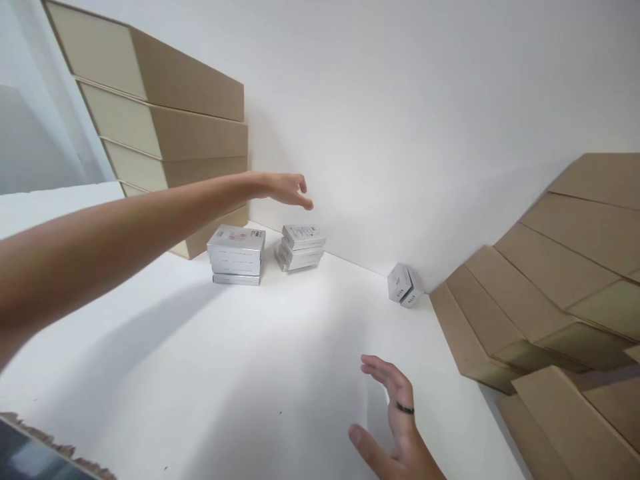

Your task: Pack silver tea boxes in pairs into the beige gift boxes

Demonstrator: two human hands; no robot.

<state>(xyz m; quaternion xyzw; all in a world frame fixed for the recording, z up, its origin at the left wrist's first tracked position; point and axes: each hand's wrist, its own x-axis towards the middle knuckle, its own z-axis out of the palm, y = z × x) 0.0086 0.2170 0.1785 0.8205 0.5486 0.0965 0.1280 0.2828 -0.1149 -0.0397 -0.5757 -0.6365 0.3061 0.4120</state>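
My left hand (283,189) is stretched far out over the white table (210,373), hovering just above a stack of small white boxes (301,247). Its fingers are loosely curled downward and hold nothing. A second stack of silver-white boxes (236,255) stands just to the left, below my forearm. My right hand (395,420) hangs open above the near table, fingers spread, a dark ring on one finger, touching nothing. Two more small white boxes (404,285) lean against the wall at the back right.
Tall flat brown cartons (165,127) are stacked at the back left against the wall. More brown cartons (555,280) lie fanned out along the right side. A dark torn-edged item (35,453) shows at the bottom left corner.
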